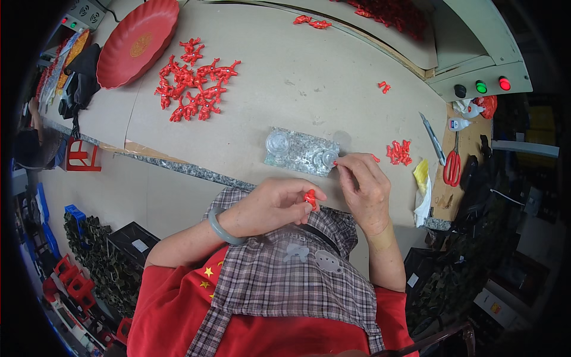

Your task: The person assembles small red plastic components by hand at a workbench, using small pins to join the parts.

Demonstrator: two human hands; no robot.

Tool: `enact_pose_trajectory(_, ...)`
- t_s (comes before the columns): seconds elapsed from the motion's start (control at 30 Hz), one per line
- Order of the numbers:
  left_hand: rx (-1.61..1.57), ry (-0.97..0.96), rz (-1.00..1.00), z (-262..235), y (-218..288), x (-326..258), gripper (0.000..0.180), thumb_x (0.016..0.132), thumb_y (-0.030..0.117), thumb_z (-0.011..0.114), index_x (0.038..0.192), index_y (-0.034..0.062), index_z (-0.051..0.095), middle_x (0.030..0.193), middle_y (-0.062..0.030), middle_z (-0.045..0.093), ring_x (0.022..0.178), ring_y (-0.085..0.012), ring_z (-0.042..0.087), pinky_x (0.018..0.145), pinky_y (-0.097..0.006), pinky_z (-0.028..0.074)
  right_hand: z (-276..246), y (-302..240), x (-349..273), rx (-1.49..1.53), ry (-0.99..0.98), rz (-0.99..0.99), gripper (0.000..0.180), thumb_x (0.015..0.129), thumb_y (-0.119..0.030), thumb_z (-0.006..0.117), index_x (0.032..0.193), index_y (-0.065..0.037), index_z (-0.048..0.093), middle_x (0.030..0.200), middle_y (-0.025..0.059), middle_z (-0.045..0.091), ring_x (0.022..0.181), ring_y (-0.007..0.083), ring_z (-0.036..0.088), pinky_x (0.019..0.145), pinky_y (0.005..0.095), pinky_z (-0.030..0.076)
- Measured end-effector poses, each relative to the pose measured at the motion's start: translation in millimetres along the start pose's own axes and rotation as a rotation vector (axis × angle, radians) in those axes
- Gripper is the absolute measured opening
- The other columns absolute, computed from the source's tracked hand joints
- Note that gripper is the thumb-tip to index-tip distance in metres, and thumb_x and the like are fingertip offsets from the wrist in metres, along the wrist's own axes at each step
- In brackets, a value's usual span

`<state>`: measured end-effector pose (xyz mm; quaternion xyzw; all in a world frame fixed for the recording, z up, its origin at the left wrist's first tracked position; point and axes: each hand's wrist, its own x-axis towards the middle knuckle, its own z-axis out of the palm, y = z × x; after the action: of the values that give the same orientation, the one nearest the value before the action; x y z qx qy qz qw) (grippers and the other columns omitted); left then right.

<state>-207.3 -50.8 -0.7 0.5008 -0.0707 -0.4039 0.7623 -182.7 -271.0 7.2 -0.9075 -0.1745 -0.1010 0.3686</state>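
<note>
Between thumb and fingers, my left hand (pixel 269 201) grips a small glossy red figurine (pixel 310 200) in front of my apron. My right hand (pixel 367 189) is closed in a pinch at the right end of a speckled granite slab (pixel 301 156). A tiny red piece (pixel 335 163) shows at its fingertips, beside a small clear round dish (pixel 325 159); its exact shape is too small to tell. Another clear round dish (pixel 278 143) stands at the slab's left end. Right of my right hand lies a little pile of small red parts (pixel 399 153).
Many red figurines (pixel 191 83) lie clustered at the left, beside a red scalloped tray (pixel 138 44). At the right are a utility knife (pixel 432 138), red-handled scissors (pixel 452 168), a small white bottle (pixel 458 124) and a cloth (pixel 423 193). A machine with lit buttons (pixel 481 86) stands behind.
</note>
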Motion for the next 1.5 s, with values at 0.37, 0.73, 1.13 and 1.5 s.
enact_pose_trajectory(0.37, 0.114, 0.012, 0.021, -0.2, 0.7, 0.9, 0.032, 0.097, 0.001, 0.057, 0.128, 0.0022, 0.062, 0.099, -0.0012, 0.063, 0.085, -0.007, 0.06, 0.079, -0.024, 0.052, -4.2, 2.8, -0.5, -0.064, -0.031, -0.121, 0.026, 0.076, 0.01, 0.071, 0.1, 0.001, 0.068, 0.096, 0.0127, 0.064, 0.082, 0.0292, 0.068, 0.069, 0.0371, 0.056)
enact_pose_trajectory(0.73, 0.078, 0.054, 0.01, 0.1, 2.2, 0.7, 0.038, 0.1, 0.004, 0.059, 0.138, 0.0022, 0.058, 0.105, -0.0058, 0.067, 0.087, -0.0088, 0.062, 0.08, -0.023, 0.052, -17.3, -1.2, 2.8, 0.045, -0.063, 0.024, 0.018, 0.084, 0.007, 0.069, 0.1, 0.0, 0.07, 0.091, 0.0122, 0.067, 0.074, 0.0229, 0.069, 0.066, 0.0321, 0.056)
enact_pose_trajectory(1.13, 0.056, 0.189, 0.243, 1.0, -4.2, 10.2, 0.033, 0.095, -0.003, 0.062, 0.128, -0.0023, 0.062, 0.112, -0.0136, 0.07, 0.097, -0.0152, 0.068, 0.089, -0.029, 0.057, -17.5, -13.8, -19.2, 0.866, -0.044, 0.498, 0.013, 0.091, 0.004, 0.068, 0.104, 0.004, 0.071, 0.094, 0.0105, 0.073, 0.074, 0.0117, 0.068, 0.065, 0.0221, 0.055)
enact_pose_trajectory(1.5, 0.601, 0.328, 0.475, 0.6, -5.0, 15.0, 0.032, 0.089, 0.004, 0.07, 0.121, 0.0027, 0.07, 0.113, -0.0125, 0.073, 0.1, -0.0198, 0.071, 0.084, -0.03, 0.059, -1.0, -35.1, -24.8, 0.615, 0.031, 0.285, 0.013, 0.085, 0.007, 0.073, 0.097, 0.003, 0.072, 0.092, 0.0116, 0.072, 0.072, 0.0144, 0.07, 0.059, 0.0239, 0.057)
